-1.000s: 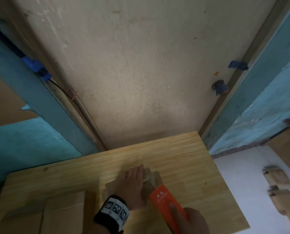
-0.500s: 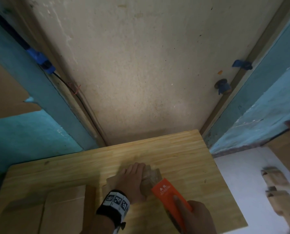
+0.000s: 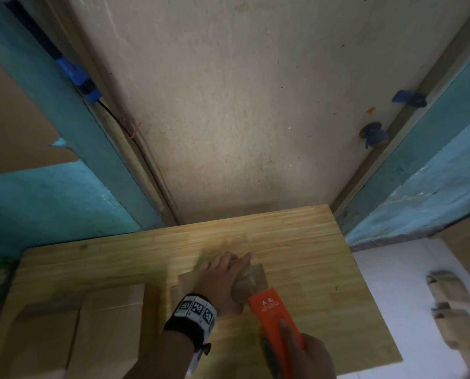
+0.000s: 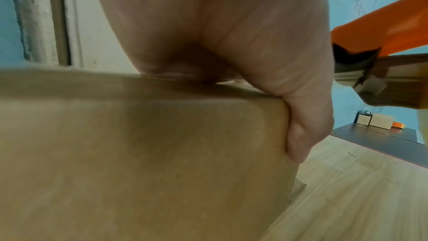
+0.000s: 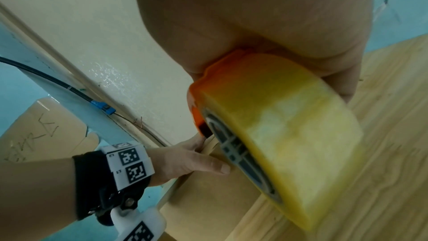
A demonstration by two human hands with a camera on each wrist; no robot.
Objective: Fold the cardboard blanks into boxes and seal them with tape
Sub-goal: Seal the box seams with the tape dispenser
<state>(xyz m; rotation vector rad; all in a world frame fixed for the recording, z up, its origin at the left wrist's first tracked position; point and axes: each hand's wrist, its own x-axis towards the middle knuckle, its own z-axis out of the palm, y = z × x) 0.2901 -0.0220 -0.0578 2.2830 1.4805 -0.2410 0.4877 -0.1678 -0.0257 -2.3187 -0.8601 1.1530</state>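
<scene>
A small brown cardboard box [image 3: 251, 279] stands on the wooden table [image 3: 324, 255]. My left hand [image 3: 220, 280] lies flat on its top with the fingers straight. Its thumb [image 4: 298, 135] runs down the box's near side [image 4: 139, 153]. My right hand [image 3: 310, 354] grips an orange tape dispenser [image 3: 275, 315], whose nose sits at the box's near right edge. A glossy strip of tape shows on the box top. In the right wrist view the yellowish tape roll [image 5: 289, 135] fills the middle, with the left hand [image 5: 185, 158] and the box [image 5: 208, 199] behind it.
Flat cardboard blanks [image 3: 105, 324] lie on the table's left part, close to my left forearm. The table's far edge meets a beige wall panel [image 3: 242, 119]. Folded boxes [image 3: 453, 310] lie on a white surface to the right of the table.
The dispenser has drawn back a little toward me, so more of the taped box top shows. The left hand stays on the box.
</scene>
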